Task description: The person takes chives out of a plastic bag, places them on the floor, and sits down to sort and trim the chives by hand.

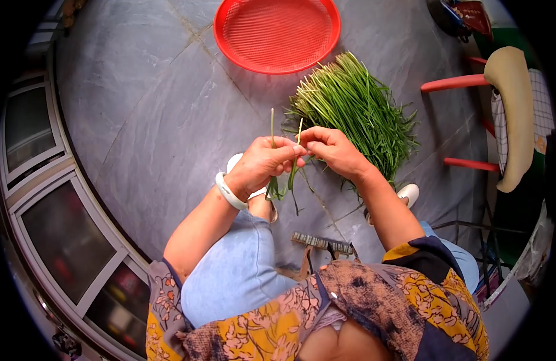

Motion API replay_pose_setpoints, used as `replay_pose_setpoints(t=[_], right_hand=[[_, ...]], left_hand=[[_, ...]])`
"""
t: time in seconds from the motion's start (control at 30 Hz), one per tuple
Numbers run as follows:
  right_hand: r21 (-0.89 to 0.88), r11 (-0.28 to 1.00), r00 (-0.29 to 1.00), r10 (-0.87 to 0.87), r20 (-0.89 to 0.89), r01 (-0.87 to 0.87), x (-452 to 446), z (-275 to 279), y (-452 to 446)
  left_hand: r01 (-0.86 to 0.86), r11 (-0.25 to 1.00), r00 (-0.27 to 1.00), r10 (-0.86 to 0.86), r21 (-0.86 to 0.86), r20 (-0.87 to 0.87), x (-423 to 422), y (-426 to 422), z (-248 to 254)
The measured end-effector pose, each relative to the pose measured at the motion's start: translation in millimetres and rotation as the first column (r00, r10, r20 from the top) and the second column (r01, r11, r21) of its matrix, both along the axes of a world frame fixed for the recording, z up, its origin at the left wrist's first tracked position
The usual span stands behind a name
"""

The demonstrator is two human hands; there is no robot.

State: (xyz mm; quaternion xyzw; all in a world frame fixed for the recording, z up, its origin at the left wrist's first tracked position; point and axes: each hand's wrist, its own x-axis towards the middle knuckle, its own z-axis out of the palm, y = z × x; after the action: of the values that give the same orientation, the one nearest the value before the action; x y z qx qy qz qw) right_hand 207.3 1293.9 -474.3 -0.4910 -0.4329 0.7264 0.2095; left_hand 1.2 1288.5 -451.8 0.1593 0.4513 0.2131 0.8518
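L hand [264,162], w/ white bangle [231,191] at the wrist, pinches a few green stalks [273,129] btwn thumb & fingers, pale ends up, leaves hanging below. R hand [337,151] meets it, thumb & index closed together at the stalks; exact grip can't be told. Beyond the R hand, a big pile of garlic chives or similar greens [356,108] lies on the gray tile floor [139,114], just beside a red plastic basket [276,33].
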Motion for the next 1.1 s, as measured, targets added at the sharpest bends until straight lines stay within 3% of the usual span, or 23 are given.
replay_pose_setpoints(t=[0.07, 0.23, 0.67, 0.77, 0.87, 0.97, 1.1], right_hand=[[-0.152, 0.987, 0.993, -0.066, -0.098, 0.050, -2.1, 11.8, 4.8], [-0.081, 0.992, 0.987, -0.108, -0.118, 0.099, -8.8, 9.5, 0.1], [-0.013, 0.998, 0.973, -0.058, -0.222, 0.056, 0.1, 6.3, -4.6], [-0.001, 0.998, 0.977, -0.058, -0.204, 0.059, 2.4, 3.6, -6.3], [0.023, 0.991, 0.991, -0.127, -0.050, 0.128, 5.1, 9.7, -5.0], [-0.028, 0.977, 0.972, -0.215, -0.091, 0.213, 7.7, 6.6, -5.9], [-0.049, 0.991, 0.987, -0.126, -0.097, 0.122, -0.5, 12.8, -8.3]], left_hand=[[0.013, 1.000, 1.000, -0.013, 0.007, -0.014, 2.2, 0.7, 0.9], [0.099, 0.991, 0.992, -0.091, 0.089, -0.089, 3.0, -1.4, 2.5], [0.069, 0.997, 0.992, -0.065, -0.039, 0.104, -0.4, -3.6, 3.4], [0.083, 0.996, 0.995, -0.082, -0.016, 0.060, 2.1, -3.3, 5.2], [0.081, 0.997, 0.996, -0.081, 0.014, 0.024, 2.4, -1.7, 5.2], [0.074, 0.997, 0.997, -0.073, 0.024, -0.016, 3.3, -2.1, 4.4], [0.104, 0.993, 0.993, -0.101, 0.049, -0.065, 5.1, -2.9, 4.2]])
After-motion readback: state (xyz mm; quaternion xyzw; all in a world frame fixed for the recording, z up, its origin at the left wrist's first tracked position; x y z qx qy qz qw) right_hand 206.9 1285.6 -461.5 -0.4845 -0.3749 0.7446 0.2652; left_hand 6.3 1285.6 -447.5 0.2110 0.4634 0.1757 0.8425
